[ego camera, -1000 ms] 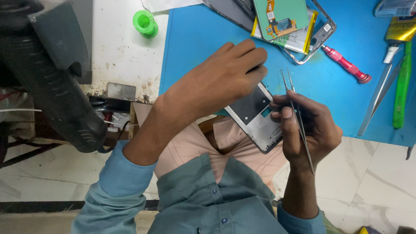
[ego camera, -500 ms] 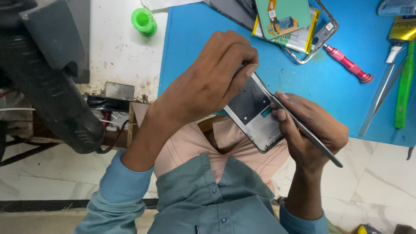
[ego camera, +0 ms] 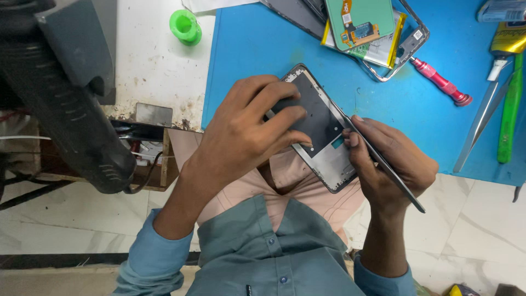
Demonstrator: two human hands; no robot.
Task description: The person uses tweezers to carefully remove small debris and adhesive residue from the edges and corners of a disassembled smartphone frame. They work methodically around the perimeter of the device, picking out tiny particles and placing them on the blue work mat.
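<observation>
Both hands have swung the phone frame (ego camera: pixel 323 134) round since a moment ago, so its long axis now runs diagonally from the blue mat (ego camera: pixel 263 49) down toward the person's lap. His left hand (ego camera: pixel 249 134) is clamped over its upper left side, fingers spread on the dark panel. His right hand (ego camera: pixel 392 164) pinches metal tweezers (ego camera: pixel 383 161), tips touching the frame's right edge. Open mat lies beyond; spare parts (ego camera: pixel 364 27) sit well apart.

Grey-green buttoned shirt, perhaps blue-tinged sleeves (ego camera: pixel 150 257)
</observation>
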